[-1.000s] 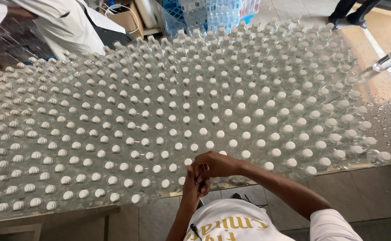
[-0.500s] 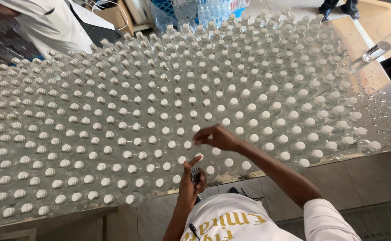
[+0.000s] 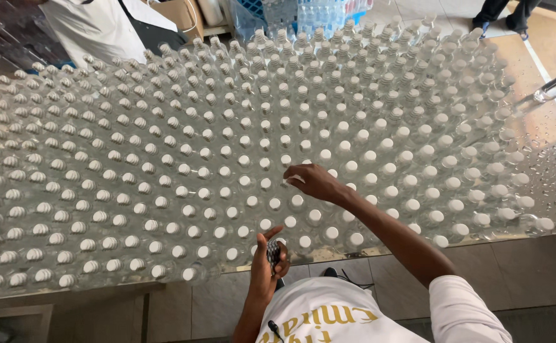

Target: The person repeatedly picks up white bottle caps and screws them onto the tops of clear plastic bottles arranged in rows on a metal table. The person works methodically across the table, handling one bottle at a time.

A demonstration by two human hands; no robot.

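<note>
Clear plastic bottles with white caps (image 3: 271, 159) stand upright, caps up, packed across the table (image 3: 544, 159). Right hand (image 3: 316, 182), fingers loosely spread, touches caps; left hand (image 3: 268, 260) grips a small dark device (image 3: 273, 254).

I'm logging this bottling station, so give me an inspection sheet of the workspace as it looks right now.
Surface: shiny metal table, wet with droplets at its bare right side.
Job's things: clear capped bottles standing in dense rows across the table.
Clutter: nothing seen.
Hands: right hand reaches over the caps, fingers touching one; left hand holds a small dark object at the near edge.
Cables: thin dark cord below the table edge.
Surroundings: tiled floor, another person in a white top, stacked packs of bottles.
</note>
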